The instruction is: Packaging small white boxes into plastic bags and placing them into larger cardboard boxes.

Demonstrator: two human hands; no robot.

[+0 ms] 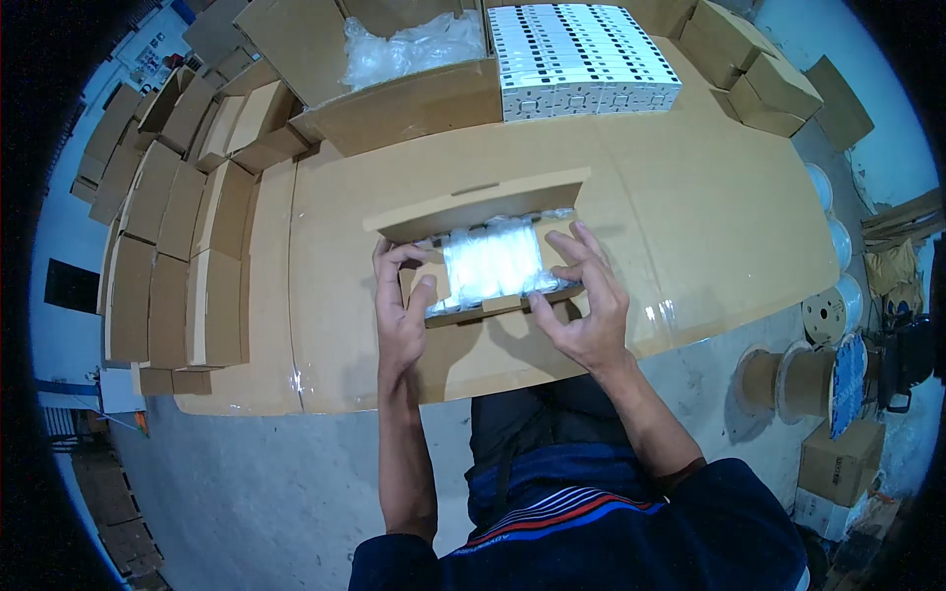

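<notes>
While the small open cardboard box (483,258) sat at the centre of the cardboard-covered worktop (709,227), both hands were right on it. Inside lay a clear plastic-wrapped white bundle (491,262), filling the box from side to side, and the lid flap (478,202) stood up at the box's twelve o'clock edge. The left hand (399,310) gripped the box's nine o'clock end, fingers curled over the rim, thumb pressed against the plastic. The right hand (583,300) covered the three o'clock end, fingers spread and bent over the corner, thumb at the near edge. Both were part-closed around box and wrapping, neither a full fist.

Out at twelve o'clock, a block of white packs with black markings (581,59) stood stacked in neat rows. At eleven o'clock, a larger open carton (394,79) held crumpled clear plastic (414,44). Over at nine o'clock, closed brown boxes (177,256) stood in rows. At one o'clock, more brown boxes (754,69) were piled. Down at four o'clock, cable reels (808,379) rested on the grey floor.
</notes>
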